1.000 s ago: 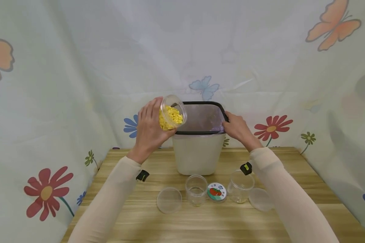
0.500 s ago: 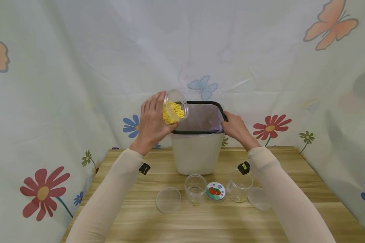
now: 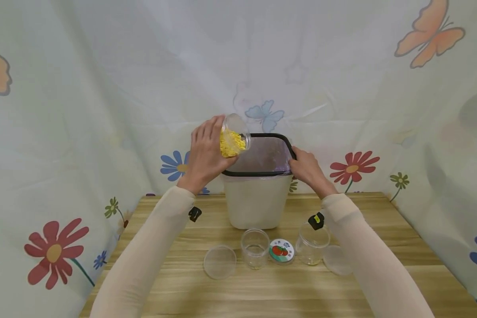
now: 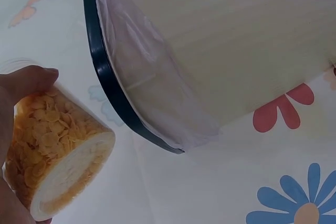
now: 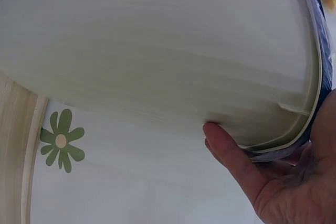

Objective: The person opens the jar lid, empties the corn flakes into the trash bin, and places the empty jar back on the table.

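My left hand (image 3: 206,152) holds a clear plastic jar (image 3: 237,123) tilted on its side, its mouth facing right over the left part of a pale trash bin (image 3: 256,201). Yellow flakes (image 3: 231,145) lie inside the jar; the left wrist view shows them packed behind the jar's base (image 4: 73,174). With fingers and thumb, my right hand (image 3: 308,168) grips the bin's black rim (image 3: 292,152) on the right side. A thin, purplish bag (image 4: 142,56) lines the bin and hangs over its edge. The bottom of the bin's inside is hidden.
On the wooden table (image 3: 242,296), in front of the bin, stand two clear jars (image 3: 255,249) (image 3: 313,243). A round lid with a tomato picture (image 3: 281,251) lies between them. Translucent lids (image 3: 220,262) (image 3: 337,260) lie on either side. A printed curtain (image 3: 183,66) surrounds the table.
My left hand has moved the jar right and slightly up, further over the bin, and the flakes have shifted within it. My right hand keeps its grip on the rim.
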The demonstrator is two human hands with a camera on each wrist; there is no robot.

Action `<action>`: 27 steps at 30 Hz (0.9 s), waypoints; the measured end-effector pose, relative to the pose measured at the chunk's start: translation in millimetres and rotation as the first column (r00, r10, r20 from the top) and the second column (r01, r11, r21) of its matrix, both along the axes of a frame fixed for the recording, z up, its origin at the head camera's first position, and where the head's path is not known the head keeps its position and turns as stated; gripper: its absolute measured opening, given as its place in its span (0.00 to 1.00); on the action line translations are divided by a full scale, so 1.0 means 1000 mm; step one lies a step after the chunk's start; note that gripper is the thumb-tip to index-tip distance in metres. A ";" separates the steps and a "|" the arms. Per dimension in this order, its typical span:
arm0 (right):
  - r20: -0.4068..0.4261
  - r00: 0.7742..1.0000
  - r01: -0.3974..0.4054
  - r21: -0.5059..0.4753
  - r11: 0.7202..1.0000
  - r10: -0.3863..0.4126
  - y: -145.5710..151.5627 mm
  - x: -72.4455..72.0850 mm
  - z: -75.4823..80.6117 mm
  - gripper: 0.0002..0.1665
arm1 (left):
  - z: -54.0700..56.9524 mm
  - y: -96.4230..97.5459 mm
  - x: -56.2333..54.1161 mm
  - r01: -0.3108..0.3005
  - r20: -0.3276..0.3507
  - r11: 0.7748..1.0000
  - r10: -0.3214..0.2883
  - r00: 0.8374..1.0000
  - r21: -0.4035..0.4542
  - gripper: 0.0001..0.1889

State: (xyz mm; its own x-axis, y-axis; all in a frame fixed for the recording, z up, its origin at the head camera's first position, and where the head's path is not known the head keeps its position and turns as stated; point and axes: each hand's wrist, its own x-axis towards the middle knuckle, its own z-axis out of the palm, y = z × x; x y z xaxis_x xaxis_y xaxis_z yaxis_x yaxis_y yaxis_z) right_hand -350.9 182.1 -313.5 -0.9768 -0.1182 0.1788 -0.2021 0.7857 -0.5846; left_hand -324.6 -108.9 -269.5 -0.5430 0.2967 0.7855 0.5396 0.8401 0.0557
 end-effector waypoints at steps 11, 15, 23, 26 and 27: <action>0.001 1.000 0.004 0.006 1.000 -0.004 -0.001 0.001 -0.002 0.35 | 0.002 0.006 -0.010 -0.057 0.005 0.992 0.058 0.998 -0.112 0.56; 0.003 1.000 0.008 0.003 1.000 -0.008 -0.002 0.002 -0.001 0.35 | 0.003 0.008 -0.013 -0.073 -0.014 0.986 0.072 0.997 -0.152 0.56; -0.004 1.000 0.017 -0.007 1.000 -0.017 -0.004 0.003 0.000 0.35 | 0.004 0.011 -0.017 -0.097 -0.036 0.974 0.091 0.995 -0.205 0.55; -0.007 1.000 0.018 -0.013 1.000 -0.018 -0.004 0.004 -0.001 0.35 | 0.004 0.012 -0.019 -0.107 -0.054 0.968 0.097 0.994 -0.225 0.53; -0.006 1.000 0.018 -0.016 1.000 -0.018 -0.004 0.004 -0.001 0.36 | 0.004 0.012 -0.019 -0.109 -0.059 0.967 0.098 0.993 -0.231 0.53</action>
